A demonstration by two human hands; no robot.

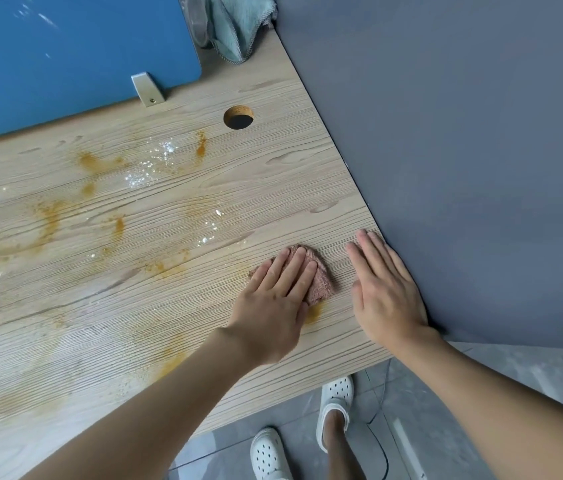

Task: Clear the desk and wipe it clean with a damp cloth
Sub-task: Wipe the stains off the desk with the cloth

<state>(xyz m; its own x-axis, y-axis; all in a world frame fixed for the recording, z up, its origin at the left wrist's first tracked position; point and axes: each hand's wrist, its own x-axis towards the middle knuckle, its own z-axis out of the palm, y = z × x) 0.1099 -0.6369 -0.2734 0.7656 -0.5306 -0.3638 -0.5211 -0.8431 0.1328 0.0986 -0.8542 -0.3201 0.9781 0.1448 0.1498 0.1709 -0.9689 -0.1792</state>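
On the desk [273, 168] — cloth [323, 285] under flat left hand [275, 306], flat right hand [385, 296] beside.

Office workstation, or a study cubicle much like one. Desk [273, 188] in pale wood-grain laminate with dark edge banding. Round cable hole [238, 117] cut through the top near the back. Blue divider screen [65, 57] stands along the rear edge, fixed by a silver metal bracket [147, 89] with a screw. Tall grey panel [463, 150] closes off the right side, flush to the desk edge. Floor [532, 372] below is grey tile; a thin dark cable [382, 441] trails across it. Teal cloth [238, 26] bunched in the far corner beside the screen.
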